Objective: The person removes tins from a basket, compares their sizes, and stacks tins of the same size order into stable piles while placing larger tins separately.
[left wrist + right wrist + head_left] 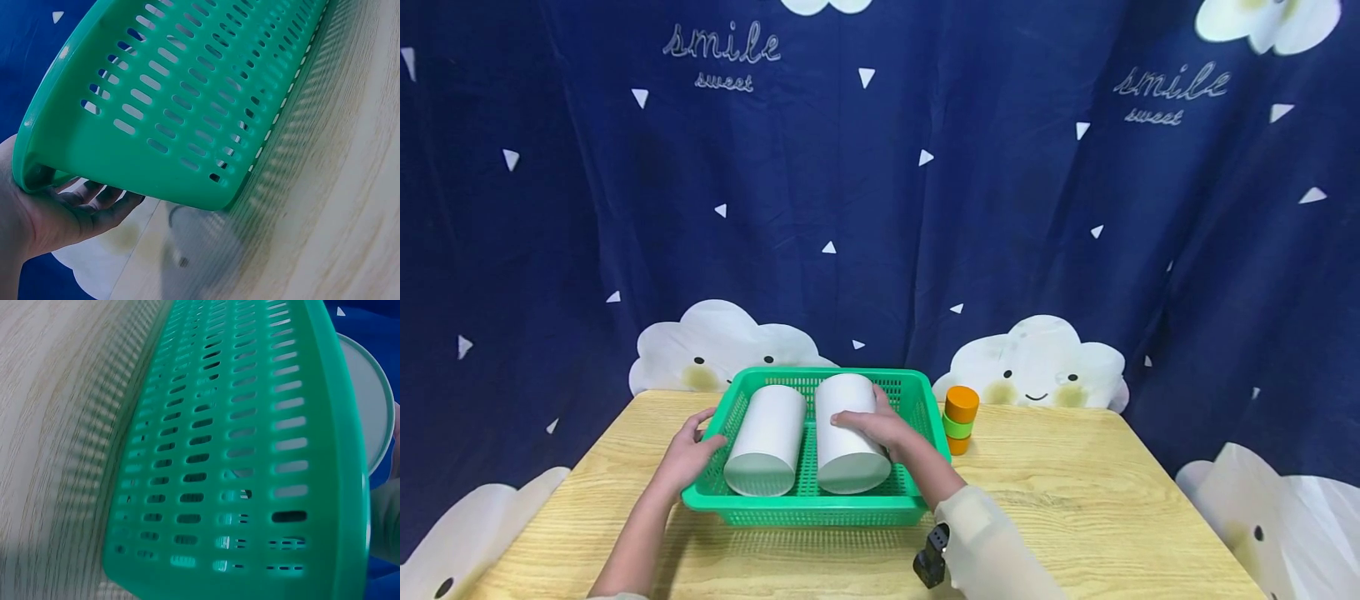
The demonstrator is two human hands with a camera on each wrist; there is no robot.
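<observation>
A green plastic basket (pixel 820 502) with slotted walls sits on the table. Inside it two large white cylinders lie side by side, the left cylinder (pixel 767 433) and the right cylinder (pixel 850 433). My right hand (pixel 880 425) grips the right cylinder from its right side, thumb across the top. In the right wrist view, the basket wall (pixel 206 462) fills most of the picture, and the cylinder's round end (pixel 365 403) shows past the rim. At the basket's left side my left hand (pixel 688 454) holds the rim, its fingers (pixel 112 212) under the edge.
Just right of the basket stands a small stack of orange and green round pieces (pixel 959 427). The light wood table (pixel 1075 500) extends to both sides. Behind it hangs a dark blue curtain (pixel 820 167) with clouds and triangles. A black device (pixel 931 557) is at my right sleeve.
</observation>
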